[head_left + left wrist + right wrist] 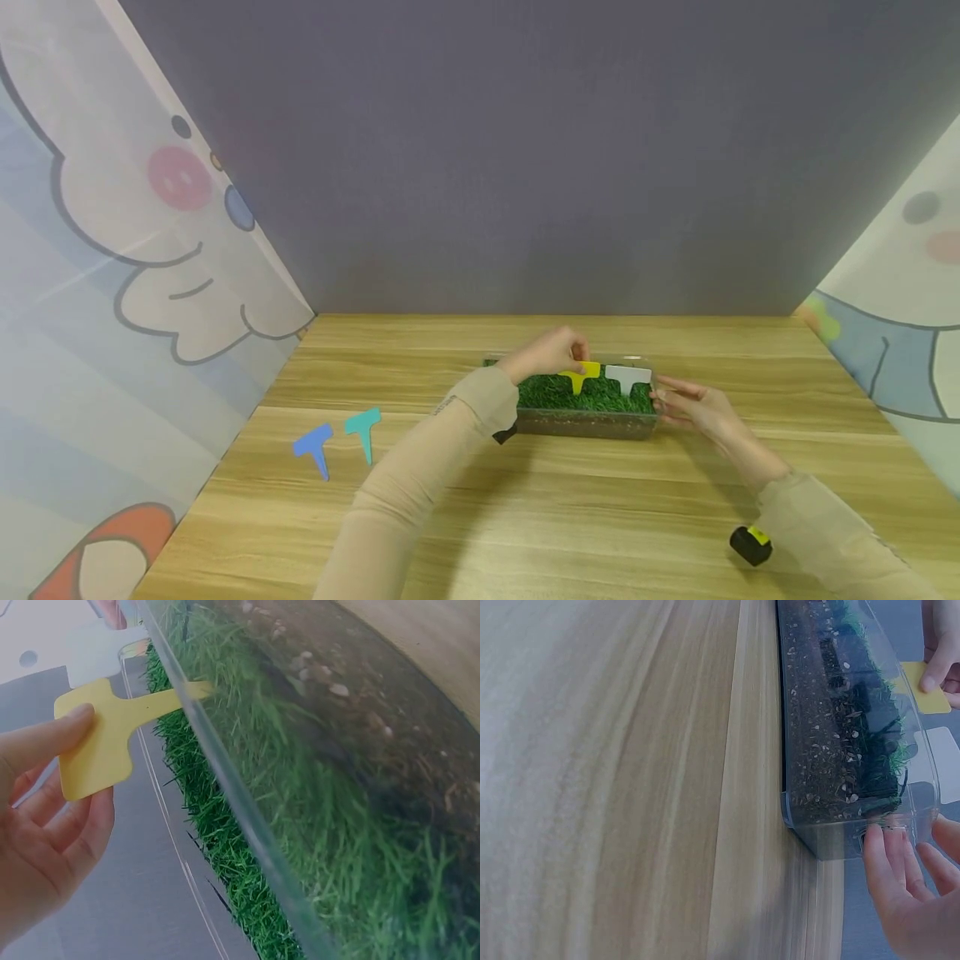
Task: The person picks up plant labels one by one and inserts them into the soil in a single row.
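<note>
My left hand (pixel 551 352) pinches the wide head of a yellow T-shaped plant label (pixel 579 379) between thumb and fingers. In the left wrist view the narrow tip of the yellow label (pixel 97 750) reaches into green grass (pixel 214 847) behind the clear wall. A clear plastic planter box (pixel 581 423) holds the grass above dark soil with pale bits. To the right of the yellow label, a white T-shaped label (pixel 628 375) stands upright in the grass. My right hand (pixel 697 408) touches the box's right end, its fingertips (pixel 874 836) against the wall.
Two more T-shaped labels, one blue (pixel 315 446) and one teal (pixel 364 429), lie on the wooden table (pixel 600 517) left of my left forearm. A grey wall (pixel 525 167) rises behind the table. Cartoon-printed panels (pixel 97 250) flank both sides.
</note>
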{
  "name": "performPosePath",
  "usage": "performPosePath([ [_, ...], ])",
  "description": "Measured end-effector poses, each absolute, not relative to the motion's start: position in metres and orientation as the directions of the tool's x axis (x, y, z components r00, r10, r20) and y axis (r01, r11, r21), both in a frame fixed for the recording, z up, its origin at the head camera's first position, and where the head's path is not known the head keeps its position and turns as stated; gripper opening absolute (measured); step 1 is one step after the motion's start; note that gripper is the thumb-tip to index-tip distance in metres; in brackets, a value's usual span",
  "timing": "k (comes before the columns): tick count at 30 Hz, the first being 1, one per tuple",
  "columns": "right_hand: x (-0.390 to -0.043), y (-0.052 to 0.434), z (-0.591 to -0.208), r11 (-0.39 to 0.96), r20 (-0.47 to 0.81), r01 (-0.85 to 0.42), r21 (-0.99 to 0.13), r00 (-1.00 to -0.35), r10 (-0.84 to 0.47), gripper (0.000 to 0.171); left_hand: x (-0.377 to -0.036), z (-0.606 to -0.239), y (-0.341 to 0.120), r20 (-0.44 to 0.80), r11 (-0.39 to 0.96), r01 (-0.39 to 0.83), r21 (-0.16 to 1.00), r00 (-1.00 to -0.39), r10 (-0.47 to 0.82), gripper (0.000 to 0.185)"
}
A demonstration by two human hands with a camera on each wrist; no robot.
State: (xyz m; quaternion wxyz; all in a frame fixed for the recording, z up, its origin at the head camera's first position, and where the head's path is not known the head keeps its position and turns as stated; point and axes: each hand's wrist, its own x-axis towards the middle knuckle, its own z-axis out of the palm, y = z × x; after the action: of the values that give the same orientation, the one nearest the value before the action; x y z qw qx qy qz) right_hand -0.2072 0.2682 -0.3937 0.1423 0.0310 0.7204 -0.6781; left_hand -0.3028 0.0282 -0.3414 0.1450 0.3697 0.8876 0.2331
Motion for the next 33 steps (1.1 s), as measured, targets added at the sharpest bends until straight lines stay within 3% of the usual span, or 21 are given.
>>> performPosePath([
  [33, -0.2074, 0.268, -0.3927, 0.036, -0.251, 0.248, -0.968, -0.957, -0.147, 0.055, -0.3023, -0.341, 0.0358, -0.095, 0.668, 0.596, 0.446, -0.711, 0.697, 0.007],
])
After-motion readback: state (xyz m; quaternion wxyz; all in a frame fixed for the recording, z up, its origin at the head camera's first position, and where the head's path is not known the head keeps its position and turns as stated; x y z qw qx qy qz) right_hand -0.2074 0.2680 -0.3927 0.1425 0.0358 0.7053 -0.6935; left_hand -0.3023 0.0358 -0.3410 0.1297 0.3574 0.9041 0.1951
